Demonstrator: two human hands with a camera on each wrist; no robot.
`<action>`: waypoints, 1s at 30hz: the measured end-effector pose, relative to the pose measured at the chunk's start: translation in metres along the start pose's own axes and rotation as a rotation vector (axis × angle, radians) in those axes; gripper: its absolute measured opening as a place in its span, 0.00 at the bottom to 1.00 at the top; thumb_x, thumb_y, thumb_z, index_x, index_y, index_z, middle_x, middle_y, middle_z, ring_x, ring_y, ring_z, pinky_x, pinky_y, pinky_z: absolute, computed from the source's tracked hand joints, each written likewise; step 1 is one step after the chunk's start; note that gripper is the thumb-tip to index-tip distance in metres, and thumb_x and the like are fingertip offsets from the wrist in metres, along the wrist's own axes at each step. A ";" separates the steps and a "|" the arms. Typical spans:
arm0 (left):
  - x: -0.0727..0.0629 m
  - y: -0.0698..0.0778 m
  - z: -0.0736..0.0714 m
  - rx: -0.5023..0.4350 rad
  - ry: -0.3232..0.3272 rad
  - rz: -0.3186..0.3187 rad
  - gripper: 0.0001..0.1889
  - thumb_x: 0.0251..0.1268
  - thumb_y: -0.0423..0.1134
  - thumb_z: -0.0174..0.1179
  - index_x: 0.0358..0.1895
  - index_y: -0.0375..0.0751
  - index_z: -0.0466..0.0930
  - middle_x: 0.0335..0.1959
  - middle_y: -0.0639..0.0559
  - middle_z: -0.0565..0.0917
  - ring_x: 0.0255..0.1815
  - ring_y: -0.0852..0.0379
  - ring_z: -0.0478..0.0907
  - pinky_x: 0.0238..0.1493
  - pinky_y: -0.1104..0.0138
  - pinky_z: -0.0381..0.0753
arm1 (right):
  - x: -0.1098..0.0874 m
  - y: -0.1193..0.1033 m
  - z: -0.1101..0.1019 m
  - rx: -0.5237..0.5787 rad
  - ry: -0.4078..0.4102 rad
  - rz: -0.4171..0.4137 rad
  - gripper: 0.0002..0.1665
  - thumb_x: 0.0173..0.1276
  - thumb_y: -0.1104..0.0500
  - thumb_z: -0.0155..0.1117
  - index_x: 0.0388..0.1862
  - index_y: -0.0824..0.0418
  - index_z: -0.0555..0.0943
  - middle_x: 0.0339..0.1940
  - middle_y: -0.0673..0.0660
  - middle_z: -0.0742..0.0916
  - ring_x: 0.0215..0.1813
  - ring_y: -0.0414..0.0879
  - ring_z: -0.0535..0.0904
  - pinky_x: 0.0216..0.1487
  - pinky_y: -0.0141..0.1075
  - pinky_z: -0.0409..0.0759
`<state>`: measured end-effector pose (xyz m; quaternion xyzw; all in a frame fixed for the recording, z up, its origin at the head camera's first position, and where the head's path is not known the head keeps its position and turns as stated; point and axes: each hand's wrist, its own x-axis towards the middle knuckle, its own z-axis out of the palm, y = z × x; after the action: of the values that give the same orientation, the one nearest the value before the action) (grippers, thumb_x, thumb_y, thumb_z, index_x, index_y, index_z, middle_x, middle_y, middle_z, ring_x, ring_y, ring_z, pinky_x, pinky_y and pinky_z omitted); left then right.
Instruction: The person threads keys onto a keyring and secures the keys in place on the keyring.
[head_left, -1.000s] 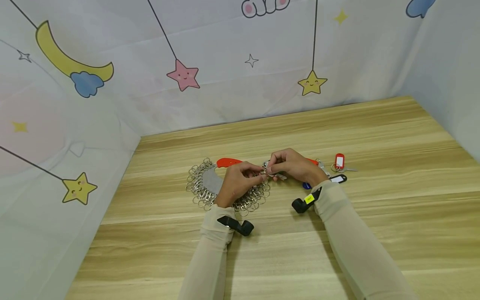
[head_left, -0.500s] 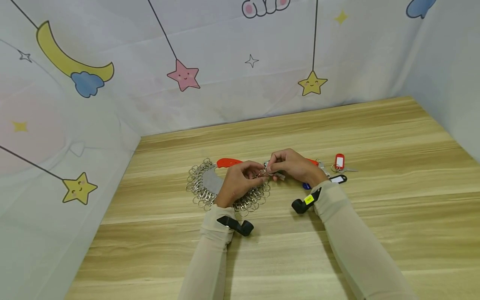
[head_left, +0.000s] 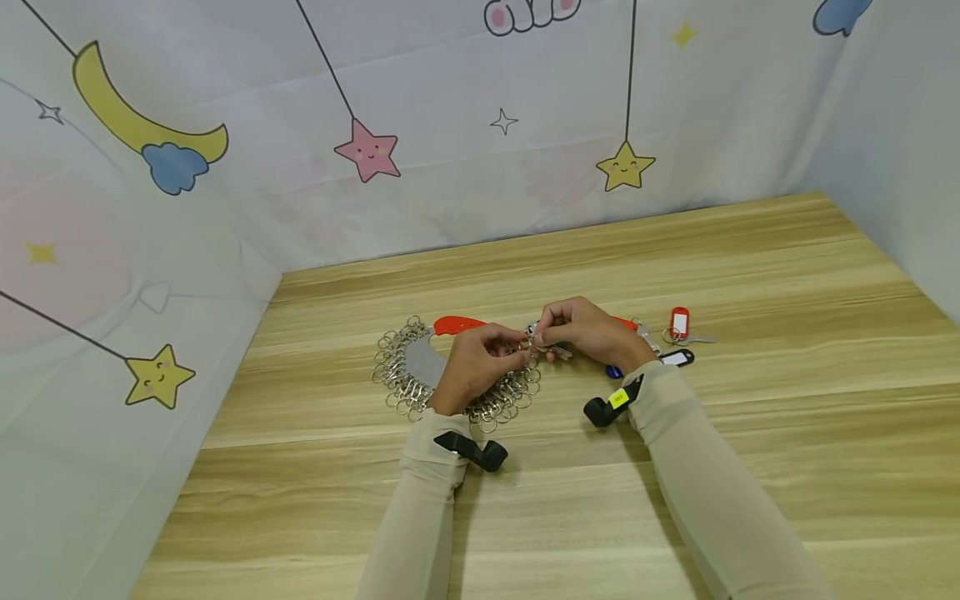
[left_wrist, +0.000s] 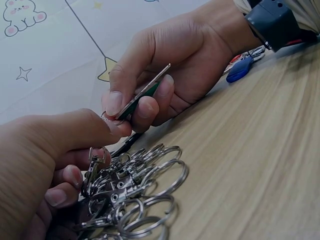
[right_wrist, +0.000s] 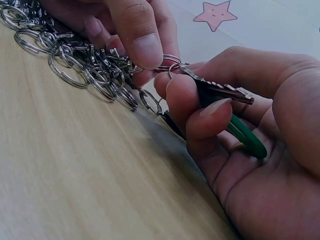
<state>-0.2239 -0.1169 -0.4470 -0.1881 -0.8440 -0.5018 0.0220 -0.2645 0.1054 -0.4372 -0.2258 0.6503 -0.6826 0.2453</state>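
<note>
My left hand pinches a metal split ring between thumb and index finger. Opposite it, my right hand grips a silver key with a green key tag, mostly wrapped by the fingers. The key's small ring meets the split ring at the fingertips; how they are joined I cannot tell. Under my left hand lies a grey plate edged with clips and many split rings. A red handle shows at its far side, partly behind the hand.
Right of my right hand lie a red key tag with a key, a black key tag and a blue tag. A white cloth with printed stars rises behind the wooden table.
Both hands stay in the same place, with only slight finger movements at the rings. The key in the right hand tilts a little; the things on the table have not moved.
</note>
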 end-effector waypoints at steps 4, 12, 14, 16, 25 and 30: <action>0.000 0.001 0.000 0.001 0.000 0.001 0.11 0.58 0.35 0.74 0.44 0.45 0.90 0.28 0.54 0.81 0.27 0.55 0.75 0.29 0.65 0.75 | 0.000 0.000 0.000 0.006 -0.009 -0.004 0.03 0.71 0.71 0.61 0.35 0.72 0.79 0.33 0.64 0.83 0.28 0.51 0.79 0.34 0.41 0.80; 0.000 0.001 0.000 0.006 0.002 -0.009 0.11 0.58 0.37 0.75 0.44 0.46 0.90 0.28 0.55 0.82 0.27 0.56 0.76 0.29 0.64 0.76 | -0.001 0.000 -0.001 0.022 -0.024 -0.008 0.04 0.71 0.72 0.61 0.34 0.69 0.80 0.33 0.64 0.83 0.29 0.51 0.79 0.35 0.41 0.80; 0.000 0.001 0.000 0.008 0.000 -0.010 0.11 0.58 0.37 0.75 0.45 0.46 0.89 0.28 0.55 0.82 0.28 0.56 0.76 0.29 0.64 0.76 | -0.001 0.000 -0.002 0.021 -0.024 -0.008 0.03 0.70 0.71 0.62 0.34 0.70 0.80 0.33 0.64 0.83 0.29 0.51 0.79 0.35 0.41 0.81; 0.000 0.001 0.000 0.007 -0.007 -0.010 0.13 0.59 0.37 0.74 0.47 0.45 0.89 0.30 0.55 0.83 0.28 0.56 0.76 0.30 0.64 0.76 | 0.000 0.001 -0.002 0.011 -0.023 -0.008 0.04 0.71 0.71 0.62 0.35 0.70 0.80 0.33 0.64 0.83 0.29 0.51 0.79 0.35 0.41 0.80; 0.001 0.001 0.000 -0.003 -0.029 -0.006 0.14 0.59 0.35 0.74 0.48 0.45 0.88 0.32 0.55 0.84 0.30 0.56 0.77 0.32 0.65 0.77 | 0.000 0.000 0.000 -0.019 0.015 0.001 0.06 0.72 0.70 0.59 0.35 0.72 0.80 0.34 0.66 0.84 0.27 0.50 0.79 0.29 0.37 0.77; 0.000 0.000 -0.001 -0.003 -0.022 0.004 0.12 0.60 0.36 0.74 0.47 0.45 0.89 0.31 0.55 0.83 0.29 0.56 0.77 0.32 0.64 0.77 | 0.000 0.001 -0.001 -0.005 0.018 0.007 0.05 0.73 0.71 0.59 0.35 0.73 0.79 0.34 0.67 0.84 0.28 0.50 0.80 0.30 0.38 0.78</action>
<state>-0.2243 -0.1172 -0.4464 -0.1952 -0.8431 -0.5009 0.0136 -0.2651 0.1056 -0.4386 -0.2178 0.6552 -0.6819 0.2413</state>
